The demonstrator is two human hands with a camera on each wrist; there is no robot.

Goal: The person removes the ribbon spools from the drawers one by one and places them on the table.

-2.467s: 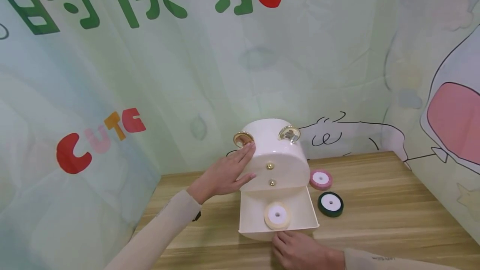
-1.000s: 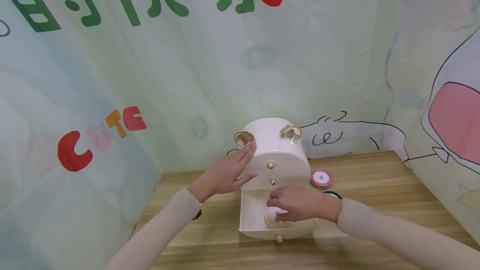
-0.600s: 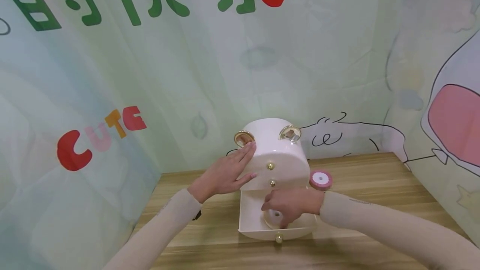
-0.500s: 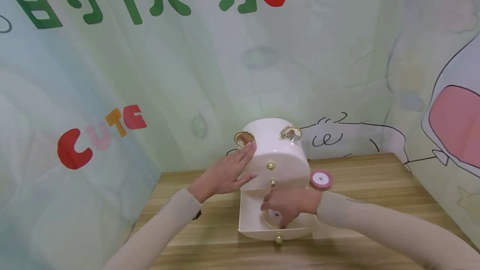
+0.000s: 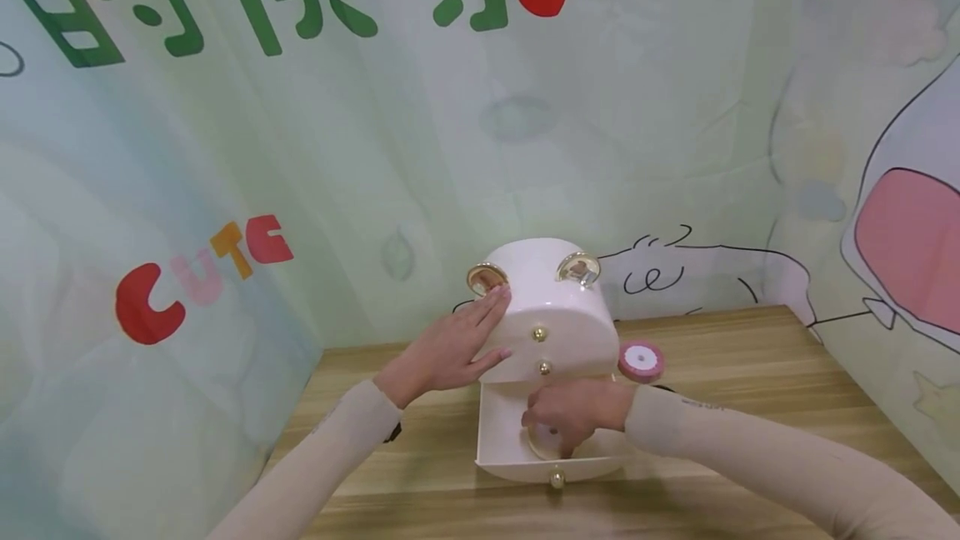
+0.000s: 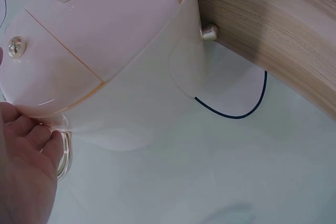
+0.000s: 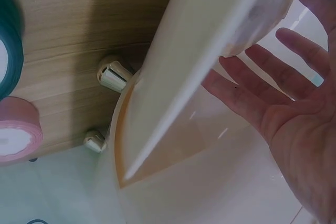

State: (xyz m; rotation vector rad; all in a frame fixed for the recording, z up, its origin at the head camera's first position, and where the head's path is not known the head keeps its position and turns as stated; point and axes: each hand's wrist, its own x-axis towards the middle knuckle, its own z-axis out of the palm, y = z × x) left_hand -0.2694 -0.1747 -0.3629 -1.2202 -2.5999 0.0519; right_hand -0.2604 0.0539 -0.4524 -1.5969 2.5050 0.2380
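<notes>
A cream storage box (image 5: 536, 282) with gold-rimmed ears stands on the table, its bottom drawer (image 5: 497, 432) pulled out. My left hand (image 5: 448, 354) rests on the box's left side by one ear, fingers extended; in the left wrist view its fingertips touch the edge near the gold ear (image 6: 65, 156). Inside the drawer lies a roll of cream ribbon (image 5: 542, 442) with a white hub. My right hand (image 5: 573, 409) reaches over it from above and grips its edges between thumb and fingers. The right wrist view shows this ribbon roll (image 7: 257, 17) partly hidden behind the drawer wall.
A pink ribbon roll (image 5: 641, 361) lies on the wooden table (image 5: 720, 357) right of the box. Beside it, a dark green ribbon roll (image 7: 13, 35) is mostly covered by the right sleeve in the head view. A printed curtain (image 5: 420, 190) hangs close behind the box.
My right hand has left the drawer's front, uncovering its gold knob, and moved in over the cream ribbon roll, where its fingers have settled round it. The left hand stays put.
</notes>
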